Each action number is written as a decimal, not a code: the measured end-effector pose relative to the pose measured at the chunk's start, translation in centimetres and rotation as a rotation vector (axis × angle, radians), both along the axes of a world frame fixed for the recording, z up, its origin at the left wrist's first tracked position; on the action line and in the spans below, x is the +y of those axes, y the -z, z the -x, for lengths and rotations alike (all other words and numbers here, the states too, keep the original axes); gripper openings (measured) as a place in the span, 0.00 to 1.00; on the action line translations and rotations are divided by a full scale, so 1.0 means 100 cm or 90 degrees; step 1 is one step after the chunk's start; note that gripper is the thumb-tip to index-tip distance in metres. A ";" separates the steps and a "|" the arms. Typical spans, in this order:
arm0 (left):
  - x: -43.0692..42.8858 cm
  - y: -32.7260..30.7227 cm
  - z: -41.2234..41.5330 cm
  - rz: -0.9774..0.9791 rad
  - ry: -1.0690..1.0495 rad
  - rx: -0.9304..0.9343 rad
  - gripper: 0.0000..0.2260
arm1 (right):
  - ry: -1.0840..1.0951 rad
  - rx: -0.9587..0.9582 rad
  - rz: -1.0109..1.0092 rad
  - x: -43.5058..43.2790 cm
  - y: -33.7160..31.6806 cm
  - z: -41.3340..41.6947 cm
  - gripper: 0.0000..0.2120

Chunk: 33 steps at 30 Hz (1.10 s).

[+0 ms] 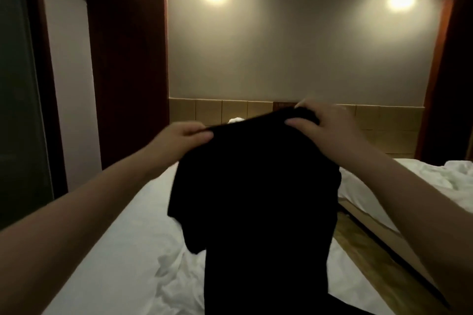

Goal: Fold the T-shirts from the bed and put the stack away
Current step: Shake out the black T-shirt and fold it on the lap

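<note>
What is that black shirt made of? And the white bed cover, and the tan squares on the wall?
Black T-shirt: soft matte cloth, maybe cotton; it hangs limp from the left hand and right hand. White bed sheet: thin woven fabric, wrinkled and dull. Tan wall panels: smooth, seamed squares, perhaps padding or wood; too dim to tell.

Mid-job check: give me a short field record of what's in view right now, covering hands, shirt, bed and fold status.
left hand: pinches the shirt's top edge at its left end
right hand: grips the top edge at its right end
black T-shirt: held up in the air, hanging down, one sleeve dangling at left; lower end runs out of frame
bed: white sheet, rumpled, beneath the shirt
second bed: to the right, white bedding crumpled
fold status: not yet folded; no stack in view
</note>
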<state>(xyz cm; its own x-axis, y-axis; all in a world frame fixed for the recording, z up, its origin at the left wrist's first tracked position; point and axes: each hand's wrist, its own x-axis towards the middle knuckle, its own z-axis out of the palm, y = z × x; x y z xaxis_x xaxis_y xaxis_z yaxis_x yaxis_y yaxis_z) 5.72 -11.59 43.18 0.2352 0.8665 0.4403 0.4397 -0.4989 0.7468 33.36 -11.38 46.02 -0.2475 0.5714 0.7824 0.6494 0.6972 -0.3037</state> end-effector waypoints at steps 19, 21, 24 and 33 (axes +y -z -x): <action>-0.001 0.073 -0.001 0.225 0.213 -0.045 0.04 | -0.056 0.133 0.270 0.015 0.019 -0.002 0.05; 0.001 0.084 -0.003 0.212 0.192 -0.082 0.09 | -0.064 0.154 0.274 0.016 0.018 -0.002 0.03; 0.004 0.100 -0.008 0.172 0.167 -0.101 0.20 | -0.069 0.143 0.261 0.015 0.015 -0.001 0.02; 0.019 0.163 -0.050 0.080 0.058 -0.141 0.22 | -0.032 0.055 0.195 0.007 0.009 0.002 0.04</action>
